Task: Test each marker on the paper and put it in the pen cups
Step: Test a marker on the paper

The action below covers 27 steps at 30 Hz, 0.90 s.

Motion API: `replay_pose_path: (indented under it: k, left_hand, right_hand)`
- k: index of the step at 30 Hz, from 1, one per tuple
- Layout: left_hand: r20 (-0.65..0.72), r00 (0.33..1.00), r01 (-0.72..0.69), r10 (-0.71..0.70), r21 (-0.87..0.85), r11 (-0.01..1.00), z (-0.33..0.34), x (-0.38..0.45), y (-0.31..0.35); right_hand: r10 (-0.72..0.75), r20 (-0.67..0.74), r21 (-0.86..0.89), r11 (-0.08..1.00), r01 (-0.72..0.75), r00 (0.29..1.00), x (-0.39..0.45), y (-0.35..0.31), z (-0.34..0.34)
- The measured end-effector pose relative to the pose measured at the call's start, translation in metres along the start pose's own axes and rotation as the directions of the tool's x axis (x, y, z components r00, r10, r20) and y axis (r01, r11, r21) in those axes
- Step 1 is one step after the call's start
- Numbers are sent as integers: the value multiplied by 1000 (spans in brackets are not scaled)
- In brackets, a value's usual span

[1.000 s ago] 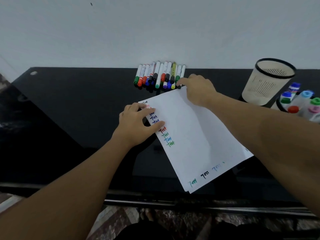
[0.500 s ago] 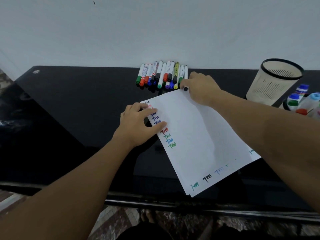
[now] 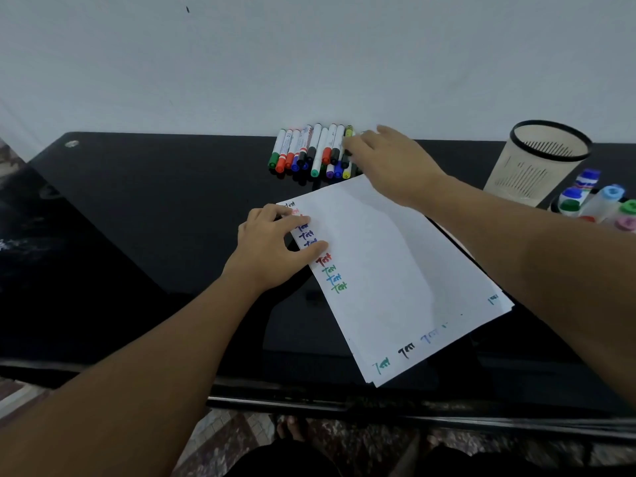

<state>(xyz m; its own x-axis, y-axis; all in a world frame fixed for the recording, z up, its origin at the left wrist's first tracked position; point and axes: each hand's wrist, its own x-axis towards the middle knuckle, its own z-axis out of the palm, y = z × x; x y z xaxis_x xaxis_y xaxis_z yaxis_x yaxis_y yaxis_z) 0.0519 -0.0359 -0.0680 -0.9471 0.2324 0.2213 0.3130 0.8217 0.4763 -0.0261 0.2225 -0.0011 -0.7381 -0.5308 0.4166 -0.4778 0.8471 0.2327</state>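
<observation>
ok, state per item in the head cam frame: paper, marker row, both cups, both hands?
White paper sheets: flat on black table, coloured test marks down left edge and along bottom.
Row of capped markers: lying side by side at the table's far edge.
Beige mesh pen cup: upright, contents not visible.
Second cup of markers: holds several, caps up.
Left hand: pressing paper.
Right hand: reaching the row's right end; grip unclear.

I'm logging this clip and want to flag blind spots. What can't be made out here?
- Head view: whether the right hand has a grip on a marker; its own fingers cover the right end of the marker row.
- The second cup holding tested markers is cut off by the right edge.
- The beige cup's inside is hidden by its wall.
- Writing under the left hand on the paper.
</observation>
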Motion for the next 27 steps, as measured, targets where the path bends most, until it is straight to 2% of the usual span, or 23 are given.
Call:
replay_pose_path:
  k: [4, 6, 9, 12, 17, 20, 27]
  left_hand:
    - [-21, 1000, -3, 3, -16, 1000, 1, -1, 1]
    - [-43, 999, -10, 9, -32, 999, 1, -1, 3]
    - [-75, 997, -26, 22, -60, 998, 0, -3, 3]
    - [-93, 995, -45, 40, -56, 997, -2, -4, 4]
    - [-121, 987, -112, 110, -12, 994, -3, -9, 8]
    - [-142, 971, -194, 194, 20, 981, -4, -12, 10]
    - [-181, 920, -334, 349, 105, 937, -2, -10, 6]
  right_hand:
    - [-23, 76, 92, 996, 16, 997, -9, -32, -21]
    - [47, 123, 196, 978, -71, 991, -19, -47, -24]
    - [138, 268, 382, 893, -237, 953, -36, -58, -25]
    - [103, 351, 328, 917, -225, 931, -46, -64, -29]
    - [86, 382, 175, 971, -163, 920, -54, -69, -34]
    - [96, 355, 86, 987, -135, 930, -60, -72, -33]
    - [95, 356, 94, 986, -137, 930, -61, -81, -29]
